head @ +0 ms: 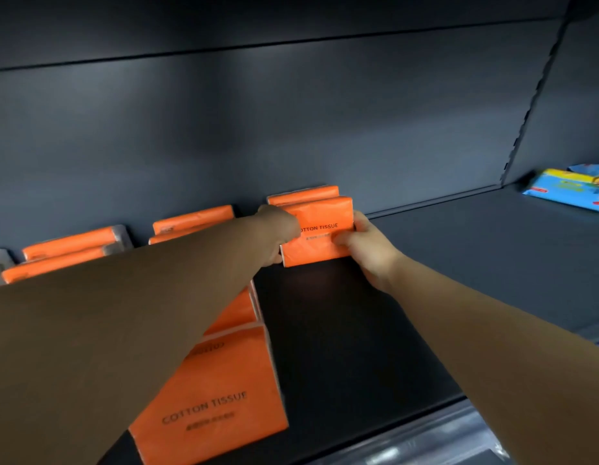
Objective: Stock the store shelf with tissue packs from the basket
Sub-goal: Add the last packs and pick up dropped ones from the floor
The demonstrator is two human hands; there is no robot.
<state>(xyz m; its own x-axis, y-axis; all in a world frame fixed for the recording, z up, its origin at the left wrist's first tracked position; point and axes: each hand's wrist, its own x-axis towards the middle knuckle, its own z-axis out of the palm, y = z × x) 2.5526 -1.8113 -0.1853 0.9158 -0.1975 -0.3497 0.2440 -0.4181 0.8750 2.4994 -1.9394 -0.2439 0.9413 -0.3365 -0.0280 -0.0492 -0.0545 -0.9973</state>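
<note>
Dark grey metal store shelf and its matching flat back panel fill the view, with both arms reaching in toward the rear. The left hand is curled round the left edge of an upright orange plastic-wrapped tissue pack printed COTTON TISSUE. The right hand clamps the right edge, its thumb across the front face. That pack stands on the shelf deck, pressed against a second orange pack that stands close to the back panel, so a new column of two is starting here. Just to the left, partly hidden by the left forearm, an orange column runs from the back toward the front edge and ends in a large near pack. Farther left lie more orange packs, some with grey ends showing. To the right the deck is bare until a blue printed soft package at the far side, well apart from the hands. A clear plastic price rail edges the front. By my reading the stocking is roughly midway: at least one column looks full, the current one has most of its depth to fill, and the held pack seems all but placed, needing only release. The basket is out of view, so how many packs remain cannot be told.
</note>
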